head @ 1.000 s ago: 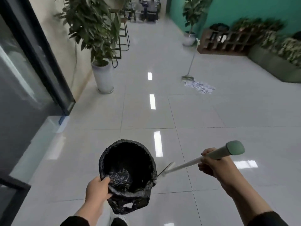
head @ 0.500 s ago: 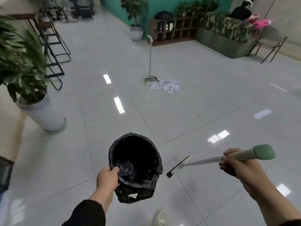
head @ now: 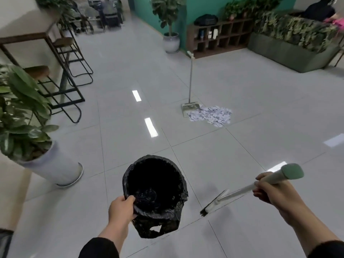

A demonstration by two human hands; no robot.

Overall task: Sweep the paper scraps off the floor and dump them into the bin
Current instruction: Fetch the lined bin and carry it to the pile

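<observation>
Left hand (head: 122,208) grips black-lined bin (head: 155,192); scrap inside.

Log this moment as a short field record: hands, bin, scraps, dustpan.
left hand: grips the bin rim
right hand: grips the broom handle, bristles low
bin: black liner, carried, no paper visible inside
scraps: piled on the floor ahead, unswept
dustpan: stands upright at the pile's left edge
</observation>
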